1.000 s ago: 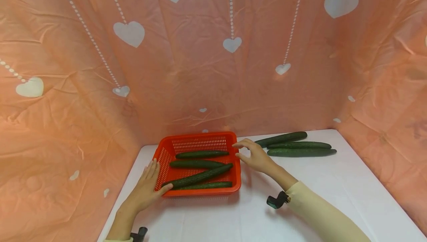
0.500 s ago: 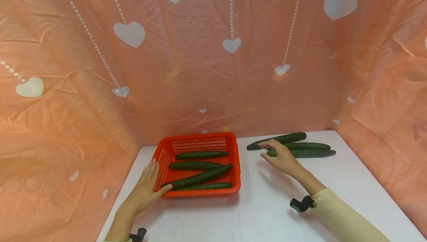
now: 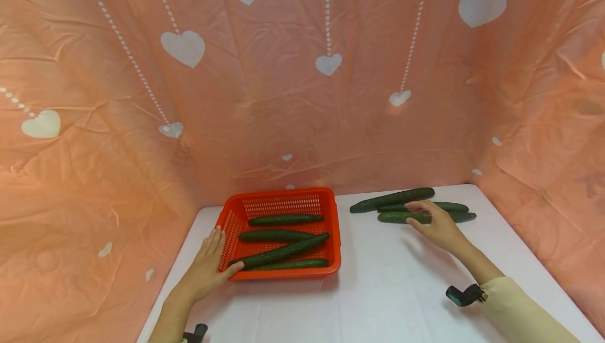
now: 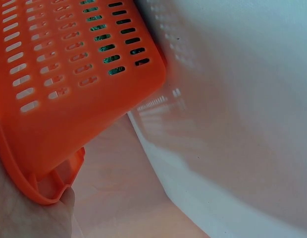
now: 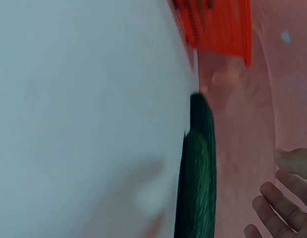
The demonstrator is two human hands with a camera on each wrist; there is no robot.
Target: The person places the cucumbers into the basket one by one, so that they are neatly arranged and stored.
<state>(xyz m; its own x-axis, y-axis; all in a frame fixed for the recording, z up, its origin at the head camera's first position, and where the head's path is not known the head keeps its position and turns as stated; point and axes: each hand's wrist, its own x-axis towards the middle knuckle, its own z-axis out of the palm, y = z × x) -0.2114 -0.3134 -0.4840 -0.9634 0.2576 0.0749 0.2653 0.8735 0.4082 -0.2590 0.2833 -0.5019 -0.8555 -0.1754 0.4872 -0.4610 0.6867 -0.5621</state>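
While the left hand [image 3: 205, 264] lies straight-fingered against the red basket [image 3: 288, 274], right hand [image 3: 437, 227]: fingers parted, holding nothing.
Nearest cucumber [image 3: 394, 218]: on the counter [image 3: 378, 301], under the right hand, two other cucumbers [image 3: 392, 200] just beyond.
Roll risk: closing fingers might nudge close-lying neighbours.

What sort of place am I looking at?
Likely a small booth set up for recording: heart-printed sheeting stands behind and beside a white table holding a red basket and cucumbers.
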